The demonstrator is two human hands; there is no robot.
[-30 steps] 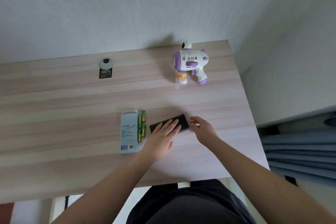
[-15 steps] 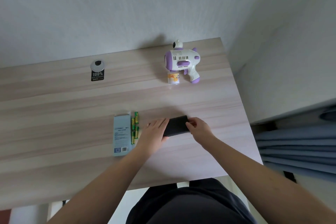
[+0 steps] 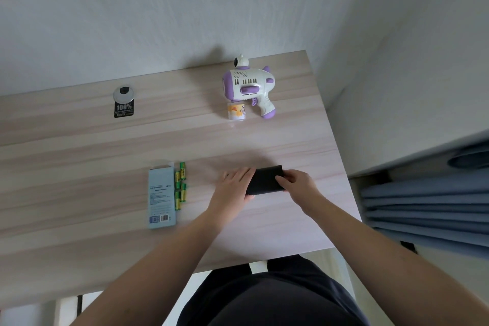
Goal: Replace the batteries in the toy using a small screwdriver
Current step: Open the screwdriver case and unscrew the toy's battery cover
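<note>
Here, left hand [image 3: 234,185], right hand [image 3: 297,182] gripping black case [image 3: 266,181]

Table [image 3: 79,156]: I saw pale wood against a white wall [image 3: 158,8].
Tag [image 3: 123,103]: black, far left.
Curtain [image 3: 428,209]: blue, right.

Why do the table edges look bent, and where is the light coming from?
Head view: the wide-angle lens bows the table edges and the walls; soft, even light with no harsh glare; the toy throws a faint shadow up-left onto the wall; the print on the battery box is too blurred to read.
</note>
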